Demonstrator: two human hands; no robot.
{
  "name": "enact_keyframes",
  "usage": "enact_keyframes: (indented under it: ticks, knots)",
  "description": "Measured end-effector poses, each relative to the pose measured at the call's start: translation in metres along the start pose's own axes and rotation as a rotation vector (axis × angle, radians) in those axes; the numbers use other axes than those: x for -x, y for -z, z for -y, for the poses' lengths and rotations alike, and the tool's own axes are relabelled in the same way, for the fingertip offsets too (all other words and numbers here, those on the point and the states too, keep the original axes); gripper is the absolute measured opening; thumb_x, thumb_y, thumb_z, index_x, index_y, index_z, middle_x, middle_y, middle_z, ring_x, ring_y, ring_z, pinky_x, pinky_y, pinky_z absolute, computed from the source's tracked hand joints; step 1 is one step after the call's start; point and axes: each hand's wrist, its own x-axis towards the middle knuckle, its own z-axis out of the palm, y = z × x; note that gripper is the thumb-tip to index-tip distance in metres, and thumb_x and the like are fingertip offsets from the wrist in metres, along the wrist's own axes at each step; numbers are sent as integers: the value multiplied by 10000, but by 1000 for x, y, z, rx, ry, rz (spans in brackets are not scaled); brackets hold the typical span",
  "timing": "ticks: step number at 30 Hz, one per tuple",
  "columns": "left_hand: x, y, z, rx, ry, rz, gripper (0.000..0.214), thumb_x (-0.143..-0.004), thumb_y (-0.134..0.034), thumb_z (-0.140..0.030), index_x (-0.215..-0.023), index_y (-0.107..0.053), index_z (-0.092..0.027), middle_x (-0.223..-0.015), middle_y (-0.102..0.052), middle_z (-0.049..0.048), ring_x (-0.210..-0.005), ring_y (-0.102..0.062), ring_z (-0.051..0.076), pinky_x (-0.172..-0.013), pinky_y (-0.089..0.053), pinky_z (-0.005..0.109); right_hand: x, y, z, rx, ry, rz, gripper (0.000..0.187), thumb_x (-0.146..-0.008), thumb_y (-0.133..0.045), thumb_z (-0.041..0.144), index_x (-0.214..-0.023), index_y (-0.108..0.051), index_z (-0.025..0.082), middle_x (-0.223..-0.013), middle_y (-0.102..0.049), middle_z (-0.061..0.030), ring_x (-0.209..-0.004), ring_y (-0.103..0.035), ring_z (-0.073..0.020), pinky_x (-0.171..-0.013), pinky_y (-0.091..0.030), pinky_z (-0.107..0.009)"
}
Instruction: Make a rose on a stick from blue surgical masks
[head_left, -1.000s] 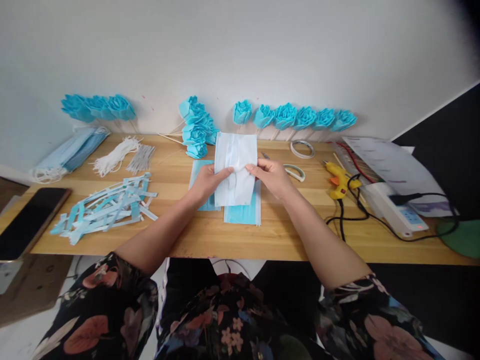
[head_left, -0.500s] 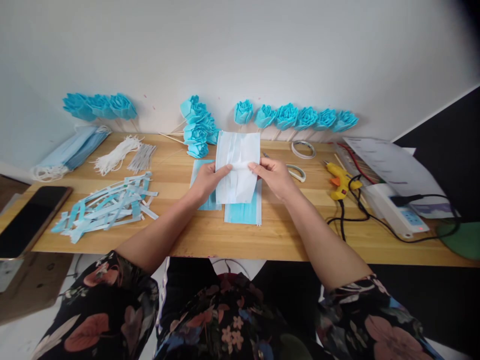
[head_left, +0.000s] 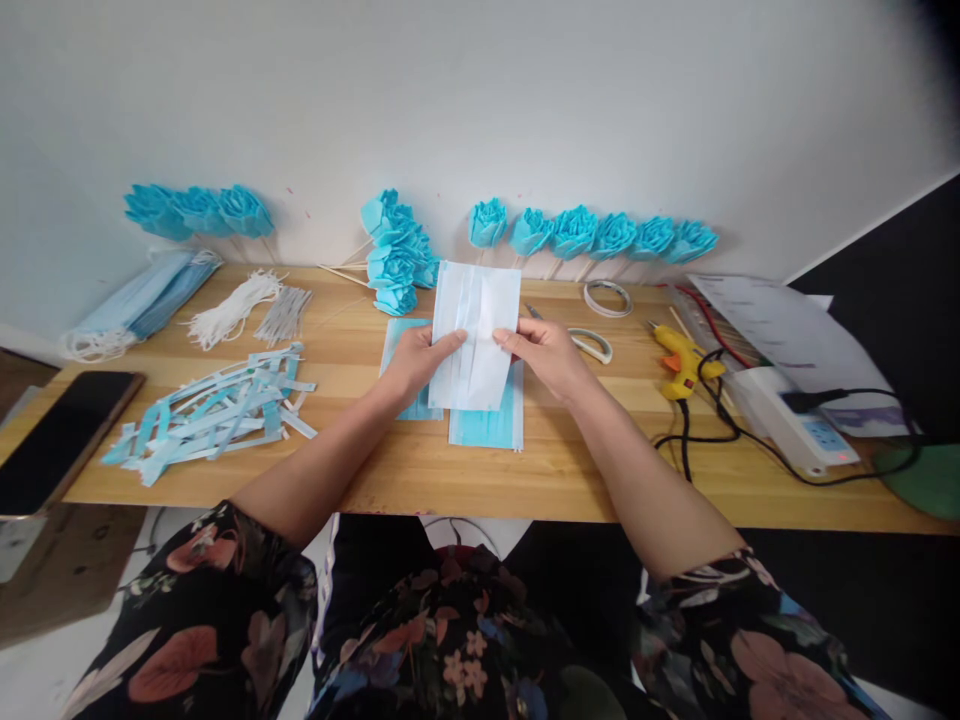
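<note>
Between my two hands is an unfolded face mask (head_left: pixel 474 375), its pale white side toward me, raised above the table. My left hand (head_left: pixel 416 360) pinches its left edge with the thumb in front. At the right edge my right hand (head_left: pixel 546 352) grips it the same way, thumb on the front and fingers behind. Two blue mask pieces lie below: one blue sheet (head_left: pixel 487 428) directly under the held mask, another blue sheet (head_left: pixel 411 405) partly behind my left hand. Scissors (head_left: pixel 592 345) lie just beyond my right hand, partly hidden.
Blue paper-like flowers (head_left: pixel 574 233) line the wall, with more flowers (head_left: pixel 394 265) piled mid-table. To the left are face masks (head_left: pixel 146 300), ear loops (head_left: pixel 234 310), cut strips (head_left: pixel 217 410) and a phone (head_left: pixel 64 440). Rightward are tape (head_left: pixel 607 298), a glue gun (head_left: pixel 682 365) and a power strip (head_left: pixel 795 420).
My right thumb has slid slightly left over the mask, and its lower right side is drawn inward a little. Both hands keep their hold.
</note>
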Motion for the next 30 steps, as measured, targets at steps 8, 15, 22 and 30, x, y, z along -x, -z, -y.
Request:
enact_keyframes:
  ticks: [8,15,22,30]
  knots:
    - [-1,1,0,-21,-4,-7,532,-667,-859,-614,-835,-743,-123,-836,-786,110,-729,-721,239,-616,-547,314,-1,0,1,7,-2,-1,420,-698,-813,602,-716,-699,198,-682,-585,12,-663,-525,-135,-654,-485,-307]
    - [0,1,0,-12,-3,17,526,-677,-853,-612,-849,-740,-129,-832,-784,106,-741,-721,242,-644,-556,329,-1,0,0,-5,0,6,403,-699,-821,584,-758,-712,201,-706,-610,6,-676,-545,-141,-660,-497,-307]
    - [-3,2,2,-42,-16,-8,490,-690,-854,-583,-838,-740,-130,-834,-780,102,-739,-714,241,-609,-529,310,1,2,5,-128,-86,14,410,-644,-849,576,-738,-688,211,-727,-648,0,-707,-588,-152,-678,-509,-302]
    - [-4,2,2,-80,-35,-27,462,-700,-833,-587,-786,-718,-148,-758,-747,65,-700,-683,217,-586,-494,296,2,4,8,-226,-110,34,392,-628,-873,553,-786,-734,222,-767,-701,-6,-730,-621,-162,-704,-534,-311]
